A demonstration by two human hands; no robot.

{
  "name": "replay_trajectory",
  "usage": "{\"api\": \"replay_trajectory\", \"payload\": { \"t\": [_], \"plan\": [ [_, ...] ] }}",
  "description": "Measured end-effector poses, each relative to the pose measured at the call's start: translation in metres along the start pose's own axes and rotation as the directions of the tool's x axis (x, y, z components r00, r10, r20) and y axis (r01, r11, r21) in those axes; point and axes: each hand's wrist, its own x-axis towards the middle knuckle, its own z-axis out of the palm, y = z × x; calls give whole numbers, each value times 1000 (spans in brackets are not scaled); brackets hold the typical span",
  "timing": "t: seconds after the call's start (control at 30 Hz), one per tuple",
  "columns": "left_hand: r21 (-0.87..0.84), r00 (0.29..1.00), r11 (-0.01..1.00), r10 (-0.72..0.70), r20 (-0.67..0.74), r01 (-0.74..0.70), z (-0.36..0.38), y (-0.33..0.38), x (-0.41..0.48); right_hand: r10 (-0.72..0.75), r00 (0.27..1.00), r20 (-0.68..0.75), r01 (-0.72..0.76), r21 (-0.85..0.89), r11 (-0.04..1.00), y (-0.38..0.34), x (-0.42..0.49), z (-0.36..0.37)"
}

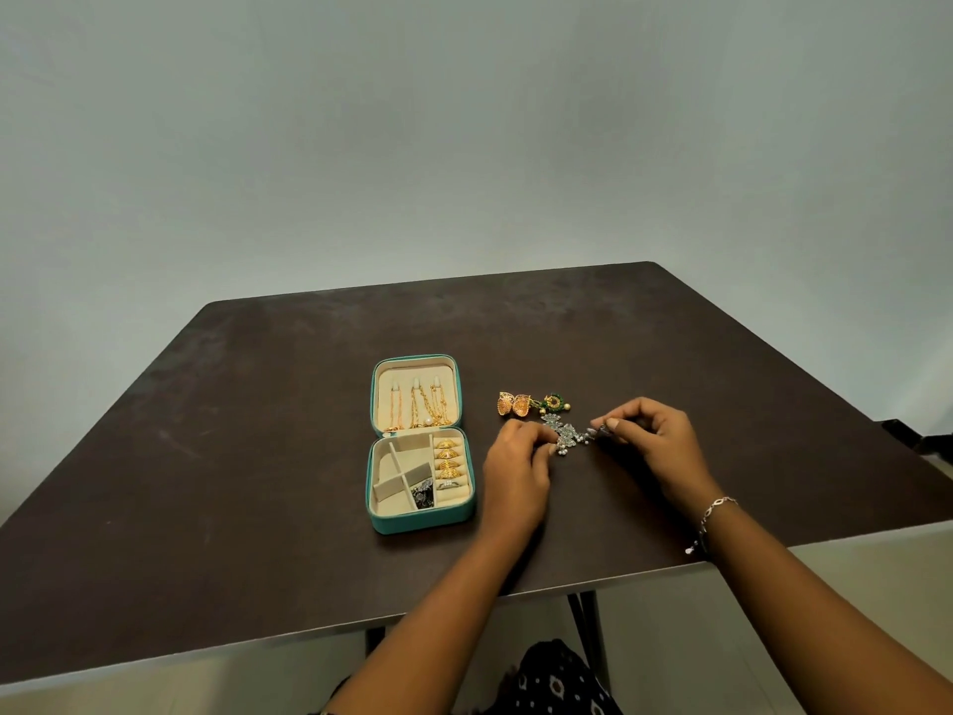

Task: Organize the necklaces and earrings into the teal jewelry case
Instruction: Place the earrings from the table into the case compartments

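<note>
Both hands' fingers pinching the silver filigree pearl-drop earrings [564, 436] on the dark counter [258, 430], they're light and snaggy, so I'd grip the hooks.

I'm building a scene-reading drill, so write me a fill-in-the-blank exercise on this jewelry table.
1. The teal jewelry case lies ____ on the table, lid flat.
2. Gold chains hang inside the case's ____.
3. Both hands, the left hand and right hand, work on the ____-coloured earrings.
4. The bracelet sits on the ____ wrist.

Missing words: open; lid; silver; right
</note>
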Motion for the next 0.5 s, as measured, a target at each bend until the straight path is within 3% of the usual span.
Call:
{"api": "replay_trajectory", "payload": {
  "t": [0.17, 0.5],
  "plan": [
    [-68, 999, 998, 11, -45, -14, -1, -2, 0, 15, 1000, 22, -18, 142, 990, -8, -8, 0],
    [-198, 994, 975, -106, -21, 99, -3, -2, -1, 91, 994, 68, -101, 170, 980, -24, -9, -11]
  ]
}}
